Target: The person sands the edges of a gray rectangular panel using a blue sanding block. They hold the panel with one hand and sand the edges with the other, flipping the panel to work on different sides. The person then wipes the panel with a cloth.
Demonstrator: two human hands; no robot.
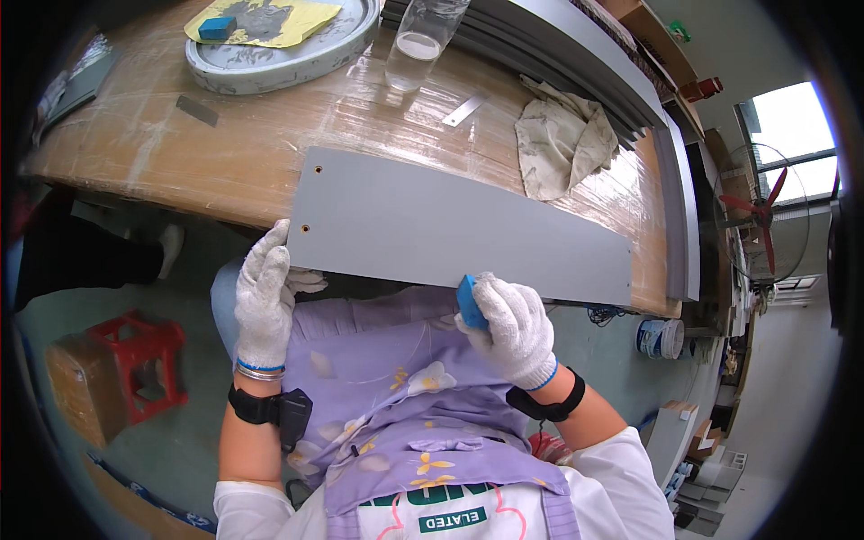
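Wooden bench (225, 153) with a shiny worn top takes up most of what's ahead of me; the long grey panel (459, 225) lies along its near edge, hanging over a bit toward my lap; two small holes sit at its left end. My left hand (264, 297), in a white knit glove, is curled around that left end right by the lower hole, fingers over the top face; my right hand (508, 326), gloved too, is closed tight round a small blue block (468, 301) that's pressed against the panel's near edge about midway along. Further back on the bench: a crumpled beige rag (562, 135) toward the right edge, a clear plastic bottle (421, 40) near the far edge, and a round grey tray (279, 58) at the far left corner with a yellow sheet (292, 18) and another blue block (216, 27) on it; a red stool (135, 360) sits on the floor off to my left.
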